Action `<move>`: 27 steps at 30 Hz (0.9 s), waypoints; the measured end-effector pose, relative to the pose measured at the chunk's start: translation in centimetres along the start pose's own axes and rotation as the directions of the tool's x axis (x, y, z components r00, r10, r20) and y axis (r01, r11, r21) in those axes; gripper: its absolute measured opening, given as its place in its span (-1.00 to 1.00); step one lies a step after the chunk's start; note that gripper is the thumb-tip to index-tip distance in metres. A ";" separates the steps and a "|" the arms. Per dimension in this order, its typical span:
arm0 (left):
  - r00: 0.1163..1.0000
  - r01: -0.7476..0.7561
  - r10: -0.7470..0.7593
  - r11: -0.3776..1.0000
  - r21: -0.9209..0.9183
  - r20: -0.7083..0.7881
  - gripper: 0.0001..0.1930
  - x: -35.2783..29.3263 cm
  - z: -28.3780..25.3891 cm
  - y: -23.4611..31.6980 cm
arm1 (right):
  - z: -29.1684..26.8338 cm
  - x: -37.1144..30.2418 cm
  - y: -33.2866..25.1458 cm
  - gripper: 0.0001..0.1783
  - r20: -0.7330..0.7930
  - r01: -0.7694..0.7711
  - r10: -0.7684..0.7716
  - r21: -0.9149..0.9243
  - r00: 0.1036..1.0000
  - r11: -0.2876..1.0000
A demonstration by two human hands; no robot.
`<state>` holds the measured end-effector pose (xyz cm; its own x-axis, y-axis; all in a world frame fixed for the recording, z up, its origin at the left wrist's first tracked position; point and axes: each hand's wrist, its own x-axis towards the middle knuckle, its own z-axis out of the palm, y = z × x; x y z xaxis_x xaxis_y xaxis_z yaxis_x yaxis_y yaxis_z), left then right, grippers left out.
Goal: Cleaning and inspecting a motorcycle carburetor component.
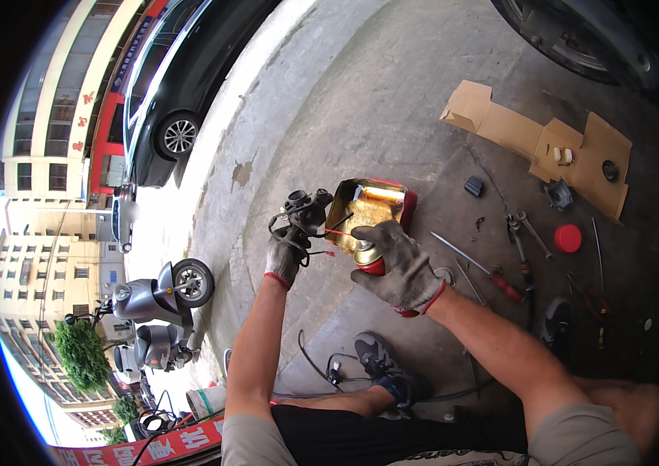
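Note:
My left hand [289,247], in a dirty work glove with a red cuff, is closed round a dark carburetor [304,208] with thin black hoses and wires hanging off it. A red spray can [371,262] is in my right hand [403,268], also gloved. The can's thin red straw [337,231] points left at the carburetor. Just beyond both hands lies an open tin tray [368,203], gold inside with a red outer side. Part of the can is hidden by my right fingers.
On the concrete to the right lie a long screwdriver [506,287], wrenches [535,235], a red cap [568,238] and a small dark blue block [474,186]. Flattened cardboard [516,128] holds small parts. A wheel [570,39] stands at the far right; my shoe [377,354] is near.

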<state>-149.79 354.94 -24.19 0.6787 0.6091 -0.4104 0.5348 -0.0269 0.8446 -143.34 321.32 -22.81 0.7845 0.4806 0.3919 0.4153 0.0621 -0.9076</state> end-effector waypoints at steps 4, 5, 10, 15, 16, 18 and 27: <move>0.997 0.068 -0.066 0.997 -0.048 0.041 -0.60 0.3 1.6 -1.0 | -0.5 -0.6 1.2 -0.25 0.025 -0.040 0.042 -0.061 0.999 0.997; 0.997 0.068 -0.066 0.997 -0.047 0.043 -0.60 0.1 2.1 -0.6 | -0.6 -0.7 1.2 -0.25 0.024 -0.041 0.042 -0.062 0.999 0.997; 0.991 -0.038 0.034 0.999 0.024 0.128 -0.57 0.3 1.2 1.2 | -0.4 -0.3 0.6 -0.26 0.054 -0.060 0.064 -0.074 0.996 0.995; 0.981 -0.091 0.091 0.996 -0.009 0.171 -0.60 -1.2 4.3 2.5 | -1.1 -0.5 1.5 -0.26 0.052 -0.072 0.078 -0.111 0.996 0.991; 0.964 -0.175 0.179 0.984 -0.041 0.197 -0.61 -1.1 4.2 2.6 | -1.0 -0.5 1.5 -0.25 0.030 -0.058 0.062 -0.130 0.998 0.990; 0.986 -0.065 0.076 0.995 -0.076 0.147 -0.62 -1.3 2.9 2.0 | -0.8 -0.5 1.2 -0.25 0.006 -0.022 0.023 -0.095 1.000 0.995; 0.970 0.193 -0.164 0.968 -0.161 0.179 -0.82 -1.7 3.1 1.1 | -0.2 -0.3 0.0 -0.20 0.000 0.008 -0.008 -0.002 1.000 1.000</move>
<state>-148.75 351.44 -23.61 0.6608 0.4539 -0.5978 0.5675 0.2191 0.7937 -143.50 320.98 -22.87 0.7811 0.4802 0.3991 0.4224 0.0645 -0.9041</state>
